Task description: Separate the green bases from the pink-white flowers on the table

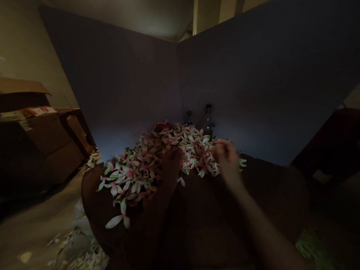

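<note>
On my feed, the left hand [171, 164] rests in a heap of pink-and-white flower petals [139, 168] on a dark, curved wooden tabletop [99, 206]; its fingers are too dark to read, so I cannot tell. The right hand [227, 157] hovers at the heap's far edge, fingers curled together, near a clear glass bottle [208, 122].

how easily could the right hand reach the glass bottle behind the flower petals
Fairly easily, it seems: the right hand sits close to the glass bottle, with only the edge of the flower petals between them, and nothing else blocking.
</note>
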Tool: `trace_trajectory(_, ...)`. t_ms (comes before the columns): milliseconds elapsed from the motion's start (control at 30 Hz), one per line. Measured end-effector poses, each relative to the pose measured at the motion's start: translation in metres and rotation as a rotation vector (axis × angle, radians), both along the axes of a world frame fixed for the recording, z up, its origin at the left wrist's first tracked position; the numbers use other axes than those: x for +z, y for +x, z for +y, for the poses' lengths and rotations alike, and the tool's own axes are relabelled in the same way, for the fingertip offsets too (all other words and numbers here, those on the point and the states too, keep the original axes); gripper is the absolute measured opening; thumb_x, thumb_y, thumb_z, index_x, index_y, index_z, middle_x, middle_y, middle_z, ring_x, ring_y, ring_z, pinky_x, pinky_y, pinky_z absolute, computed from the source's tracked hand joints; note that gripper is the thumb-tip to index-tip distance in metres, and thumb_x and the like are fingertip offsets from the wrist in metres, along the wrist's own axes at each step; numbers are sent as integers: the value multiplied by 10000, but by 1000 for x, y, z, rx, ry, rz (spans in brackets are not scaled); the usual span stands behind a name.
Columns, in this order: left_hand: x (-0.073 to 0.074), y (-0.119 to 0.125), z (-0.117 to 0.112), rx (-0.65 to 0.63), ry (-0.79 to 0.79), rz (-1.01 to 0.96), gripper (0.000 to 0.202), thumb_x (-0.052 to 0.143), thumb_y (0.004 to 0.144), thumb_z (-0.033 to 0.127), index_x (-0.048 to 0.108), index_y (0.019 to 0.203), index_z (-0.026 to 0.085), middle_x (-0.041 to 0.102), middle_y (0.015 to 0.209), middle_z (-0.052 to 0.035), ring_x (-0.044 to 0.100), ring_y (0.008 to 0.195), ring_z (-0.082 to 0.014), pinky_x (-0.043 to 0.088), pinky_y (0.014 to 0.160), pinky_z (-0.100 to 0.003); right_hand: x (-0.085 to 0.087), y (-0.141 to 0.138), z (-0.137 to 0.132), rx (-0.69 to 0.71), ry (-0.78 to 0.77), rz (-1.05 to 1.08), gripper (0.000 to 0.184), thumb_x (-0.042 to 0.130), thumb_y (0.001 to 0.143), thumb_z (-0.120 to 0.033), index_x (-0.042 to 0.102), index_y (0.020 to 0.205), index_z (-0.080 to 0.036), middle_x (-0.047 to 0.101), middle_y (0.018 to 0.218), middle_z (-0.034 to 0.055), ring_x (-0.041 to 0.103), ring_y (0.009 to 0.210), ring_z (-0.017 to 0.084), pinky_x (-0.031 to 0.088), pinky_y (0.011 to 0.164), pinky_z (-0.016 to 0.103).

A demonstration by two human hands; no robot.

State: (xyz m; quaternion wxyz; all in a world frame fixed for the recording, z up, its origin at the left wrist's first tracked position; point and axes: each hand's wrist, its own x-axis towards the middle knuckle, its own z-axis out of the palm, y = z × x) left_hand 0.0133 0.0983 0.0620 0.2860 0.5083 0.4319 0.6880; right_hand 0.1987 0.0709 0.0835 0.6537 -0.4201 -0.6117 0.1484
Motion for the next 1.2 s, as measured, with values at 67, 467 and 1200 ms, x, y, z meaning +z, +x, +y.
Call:
trace_trajectory(67, -1, 0, 1, 14, -8, 65, 233, 644, 825, 374, 752, 864, 171, 725, 803, -25, 655, 796, -175, 482, 738, -255, -13, -36, 22, 195, -68, -71, 314, 460, 946, -508, 588, 962, -222, 593, 813, 22, 540, 729, 173, 430, 679, 292)
trace_trajectory(467, 0, 12, -8, -151, 23, 410, 180, 679, 822, 289, 803, 938, 231, 785, 962, -40, 713, 940, -223, 521, 865, -308, -38, -25, 20, 353, -180, 1, 424, 477, 927, -612, 549, 761, -229, 476, 634, -22, 437, 590, 147, 353, 578, 275)
trace_trajectory(1200, -2, 9, -6, -196, 30, 442, 223, 642, 847, 352, 803, 935, 226, 776, 841, -25, 699, 788, -193, 494, 701, -244, -40, -20, 29, 385, -267, -12, 301, 525, 885, -527, 554, 826, -234, 492, 598, -44, 419, 510, 132, 356, 522, 276)
